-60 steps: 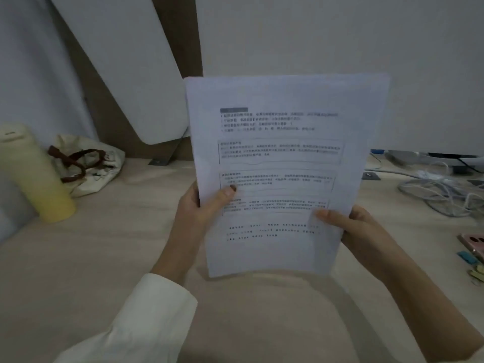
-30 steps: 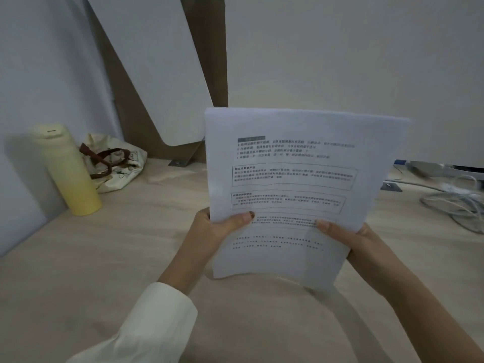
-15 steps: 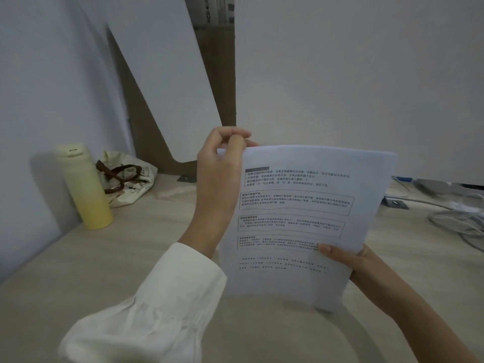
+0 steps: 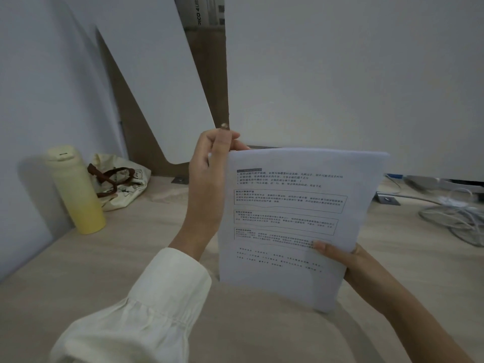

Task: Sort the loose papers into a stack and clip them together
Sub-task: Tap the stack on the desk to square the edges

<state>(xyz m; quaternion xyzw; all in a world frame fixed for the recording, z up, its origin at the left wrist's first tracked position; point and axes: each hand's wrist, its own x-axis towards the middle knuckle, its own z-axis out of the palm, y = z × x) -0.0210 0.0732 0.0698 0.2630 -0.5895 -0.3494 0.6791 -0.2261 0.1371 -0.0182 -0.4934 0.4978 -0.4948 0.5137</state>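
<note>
Right hand (image 4: 348, 260) pinches papers (image 4: 296, 224) upright at lower right edge; left hand (image 4: 209, 179) fingers closed at top-left corner, likely squaring or clipping; clip unseen.

A pale wooden desk (image 4: 131, 258) carries a yellow bottle (image 4: 76, 189), cloth bag (image 4: 123, 182) and cables (image 4: 455, 216).

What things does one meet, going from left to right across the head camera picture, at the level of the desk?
Yellow bottle → cloth bag → left hand at the papers' top left corner → stack of papers → right hand at their lower right edge → white cables.
</note>
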